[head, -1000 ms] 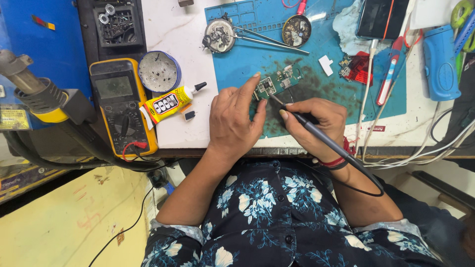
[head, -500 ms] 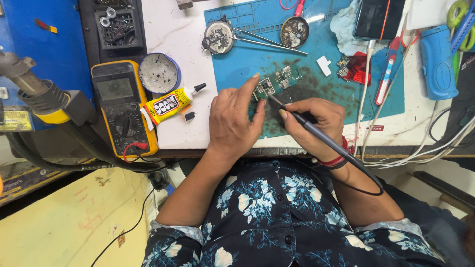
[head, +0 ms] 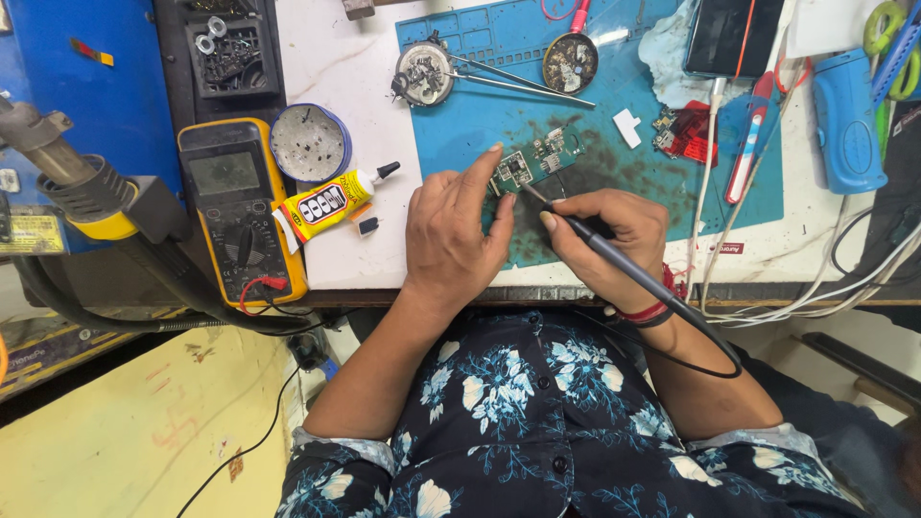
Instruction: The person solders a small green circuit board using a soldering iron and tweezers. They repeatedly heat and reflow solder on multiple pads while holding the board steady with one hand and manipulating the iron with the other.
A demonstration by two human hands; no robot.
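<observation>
Bench centre frame: blue mat, left hand fingers pressing circuit board, right hand clamped on soldering iron.

Green circuit board under black soldering iron.

Bright, even light falls on the bench from above, so the left hand and right hand cast only short, soft shadows toward the body. A faint sheen lies on the white bench top beyond the left hand. Focus is sharp around both hands, while the wide lens bends the edges far to either side.
</observation>
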